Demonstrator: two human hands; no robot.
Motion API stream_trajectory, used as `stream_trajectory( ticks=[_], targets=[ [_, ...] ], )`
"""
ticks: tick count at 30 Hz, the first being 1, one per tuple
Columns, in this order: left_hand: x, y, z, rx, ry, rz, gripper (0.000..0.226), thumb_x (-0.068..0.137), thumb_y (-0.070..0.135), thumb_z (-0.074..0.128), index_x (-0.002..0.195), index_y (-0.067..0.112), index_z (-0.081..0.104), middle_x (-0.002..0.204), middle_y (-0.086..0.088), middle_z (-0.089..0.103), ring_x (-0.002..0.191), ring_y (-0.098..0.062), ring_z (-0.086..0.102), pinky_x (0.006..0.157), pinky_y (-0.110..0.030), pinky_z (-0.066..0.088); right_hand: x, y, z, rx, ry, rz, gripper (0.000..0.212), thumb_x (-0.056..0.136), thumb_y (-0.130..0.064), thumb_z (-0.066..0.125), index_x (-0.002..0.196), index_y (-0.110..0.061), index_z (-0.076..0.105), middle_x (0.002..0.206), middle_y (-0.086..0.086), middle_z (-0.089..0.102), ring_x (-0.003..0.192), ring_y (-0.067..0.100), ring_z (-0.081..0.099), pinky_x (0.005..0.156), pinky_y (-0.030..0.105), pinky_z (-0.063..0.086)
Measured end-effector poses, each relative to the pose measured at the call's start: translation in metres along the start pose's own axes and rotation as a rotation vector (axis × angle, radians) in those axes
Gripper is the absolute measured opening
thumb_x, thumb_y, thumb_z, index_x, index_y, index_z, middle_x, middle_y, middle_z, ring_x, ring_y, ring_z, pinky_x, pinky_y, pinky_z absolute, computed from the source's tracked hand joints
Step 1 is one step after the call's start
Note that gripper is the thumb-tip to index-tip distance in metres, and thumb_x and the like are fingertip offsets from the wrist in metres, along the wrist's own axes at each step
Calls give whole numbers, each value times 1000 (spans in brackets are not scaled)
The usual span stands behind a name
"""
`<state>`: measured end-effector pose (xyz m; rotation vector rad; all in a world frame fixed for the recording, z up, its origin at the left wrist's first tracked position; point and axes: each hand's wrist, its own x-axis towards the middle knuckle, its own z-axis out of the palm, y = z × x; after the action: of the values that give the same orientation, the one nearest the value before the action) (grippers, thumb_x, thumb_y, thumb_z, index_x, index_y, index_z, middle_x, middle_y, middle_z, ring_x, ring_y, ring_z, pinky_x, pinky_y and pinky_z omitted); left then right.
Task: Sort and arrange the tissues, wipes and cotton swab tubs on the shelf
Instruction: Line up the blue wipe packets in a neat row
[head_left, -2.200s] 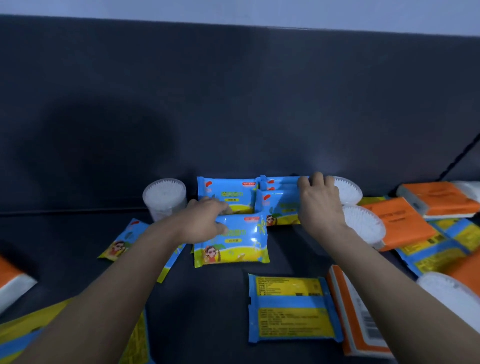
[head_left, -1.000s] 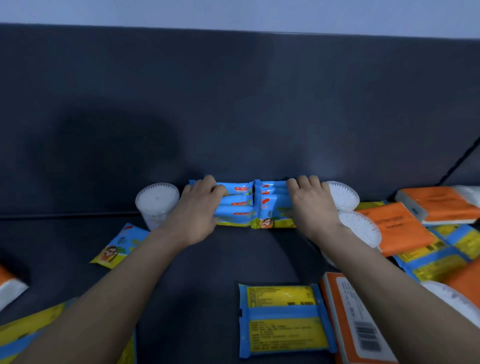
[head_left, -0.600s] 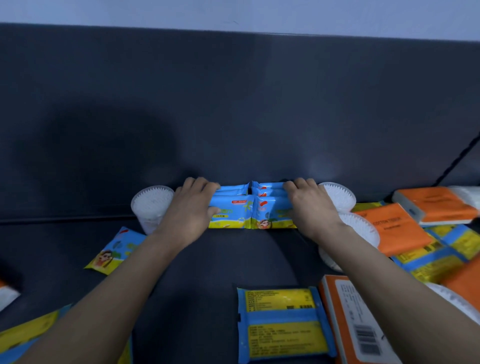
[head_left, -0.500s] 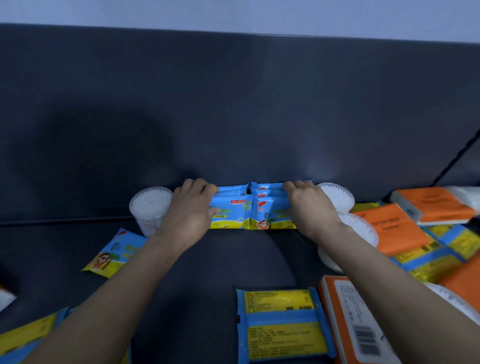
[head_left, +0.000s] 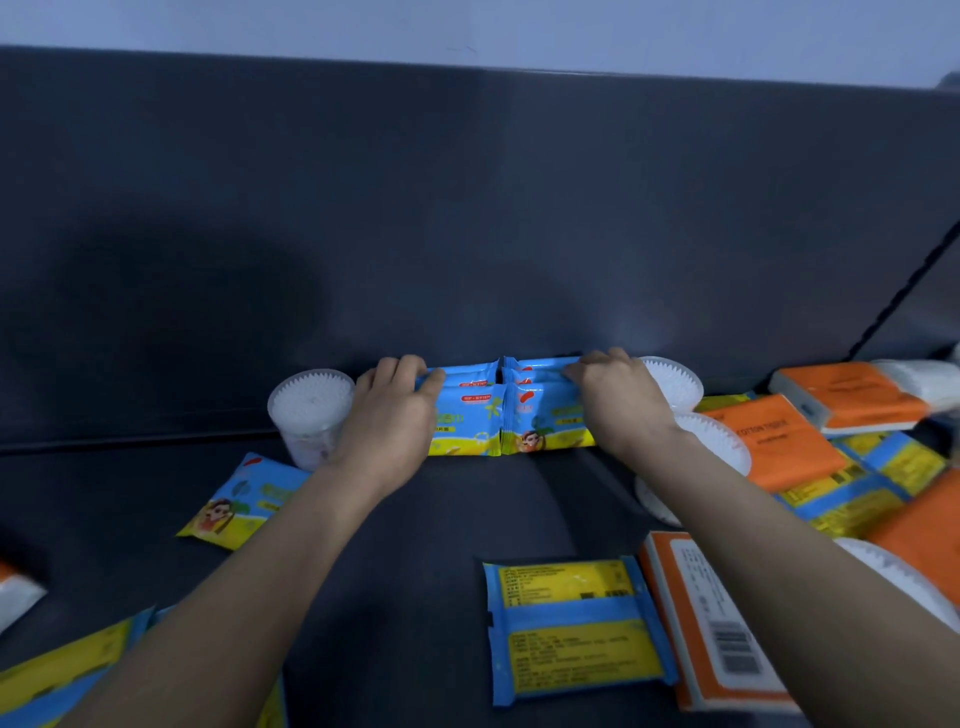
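Wipes packs (head_left: 470, 415): glossy printed plastic film, crimped at the seams, where you see them mid-frame.
Swab tub (head_left: 311, 410), left of centre: clear smooth plastic; you can see white cotton tips through it.
Tissue packs (head_left: 774, 441), right: smooth orange wrap with a soft sheen.
Shelf (head_left: 441, 519): dark, matt, even surface.
Back panel (head_left: 467, 234): dark, smooth, faintly reflective; you get a pale glare right of centre.
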<state>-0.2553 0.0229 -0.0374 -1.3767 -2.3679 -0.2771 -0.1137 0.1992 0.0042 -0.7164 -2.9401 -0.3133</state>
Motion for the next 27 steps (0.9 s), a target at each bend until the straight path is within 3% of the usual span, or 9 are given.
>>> stream_trajectory(
  ticks=[5, 9, 11, 15, 18, 22, 27],
  targets=[
    [-3, -1, 0, -82, -22, -26, 55, 62, 4, 78, 114, 0, 61, 101, -16, 59, 87, -37, 57, 79, -43, 49, -11, -1, 8, 70, 68, 36, 50, 79, 2, 50, 127, -10, 49, 118, 10, 55, 105, 30, 48, 86, 34, 38],
    [-10, 0, -8, -204, -25, -53, 60, 78, 9, 68, 134, 4, 45, 127, -14, 46, 116, -34, 43, 101, -39, 31, -16, -6, -2, 116, 96, -12, 54, 82, -1, 51, 134, -10, 45, 124, 9, 54, 109, 31, 47, 91, 36, 35],
    [-14, 0, -13, -255, 10, -61, 58, 83, 11, 62, 137, 8, 41, 132, -10, 41, 122, -28, 36, 105, -34, 24, -18, -11, -7, 152, 105, -61, 49, 86, -5, 47, 135, -12, 45, 126, 7, 54, 112, 30, 46, 93, 36, 33],
    [-26, -4, -26, -347, 108, -67, 43, 79, 14, 55, 121, 6, 56, 114, -11, 55, 108, -17, 39, 95, -32, 32, -19, -25, -21, 226, 110, -180, 39, 93, -16, 45, 132, -14, 49, 124, 5, 56, 113, 28, 45, 93, 34, 32],
    [-42, -9, -43, -341, 127, -130, 33, 78, 14, 54, 108, 6, 63, 102, -11, 60, 99, -22, 49, 88, -34, 38, -16, -42, -30, 297, 108, -277, 37, 93, -20, 49, 129, -14, 52, 122, 6, 58, 113, 28, 47, 93, 36, 34],
    [-76, -13, -64, -324, 138, -297, 29, 81, 12, 53, 107, 7, 64, 102, -9, 61, 97, -28, 52, 86, -43, 44, -16, -70, -36, 318, 46, -412, 36, 94, -26, 49, 129, -16, 51, 125, 6, 56, 119, 27, 45, 100, 37, 34],
    [-125, -27, -75, -232, 107, -472, 24, 83, 10, 59, 105, 10, 65, 101, -7, 62, 97, -29, 56, 86, -39, 44, -19, -105, -32, 325, -49, -600, 34, 93, -32, 50, 122, -16, 54, 124, 6, 56, 119, 26, 45, 99, 36, 34]
  ],
)
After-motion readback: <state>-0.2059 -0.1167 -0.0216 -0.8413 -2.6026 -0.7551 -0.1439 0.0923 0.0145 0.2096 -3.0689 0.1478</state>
